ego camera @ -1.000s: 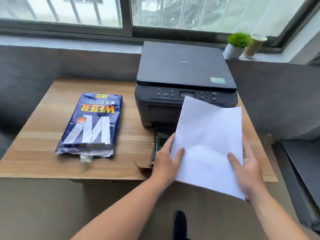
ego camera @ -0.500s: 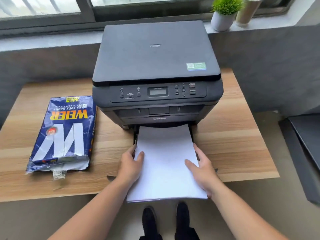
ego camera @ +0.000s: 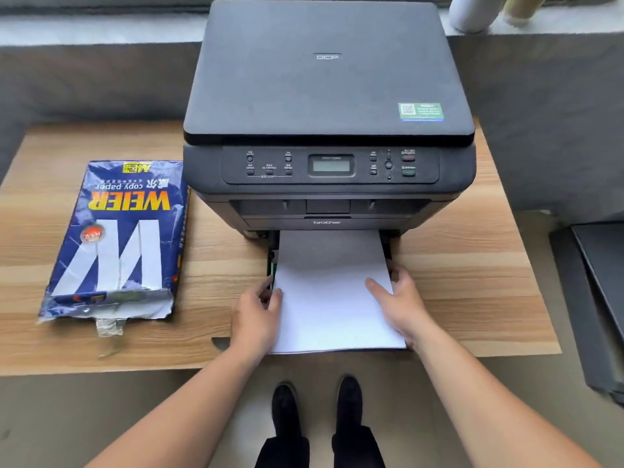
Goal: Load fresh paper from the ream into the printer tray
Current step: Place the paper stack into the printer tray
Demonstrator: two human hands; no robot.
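Left hand and right hand flat along the side edges of a white paper stack, grip pinching it lightly, apparently. Stack half inside the pulled-out tray of the dark grey "brother" printer. Blue "WEIER copy paper" ream torn open on the wooden worktop.
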